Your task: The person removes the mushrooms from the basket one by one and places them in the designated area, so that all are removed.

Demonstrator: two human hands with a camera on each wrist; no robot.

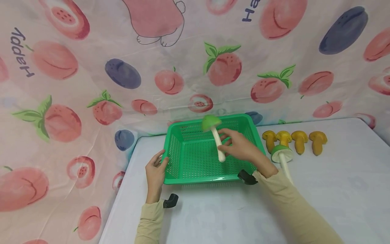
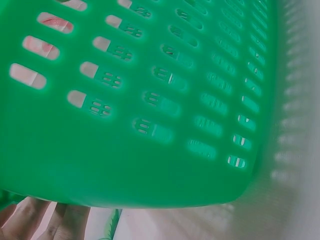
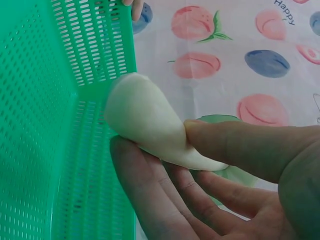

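My right hand (image 1: 240,146) pinches a toy mushroom (image 1: 217,140) by its white stem, over the green plastic basket (image 1: 201,180). Its green cap points up and to the left, toward the back wall of the basket. Close up in the right wrist view, thumb and fingers hold the pale stem (image 3: 142,110) from both sides. At the basket's left rim, my left hand (image 1: 155,174) grips the edge. The left wrist view is mostly filled by the slotted basket wall (image 2: 100,160), with a few fingers (image 2: 27,220) showing below it.
Right of the basket, several yellow-brown toy mushrooms (image 1: 300,142) stand in a row on the white table (image 1: 341,189). Another green-capped mushroom (image 1: 281,154) lies in front of them, its stem partly behind the right sleeve. A fruit-print cloth (image 1: 189,54) hangs behind the table.
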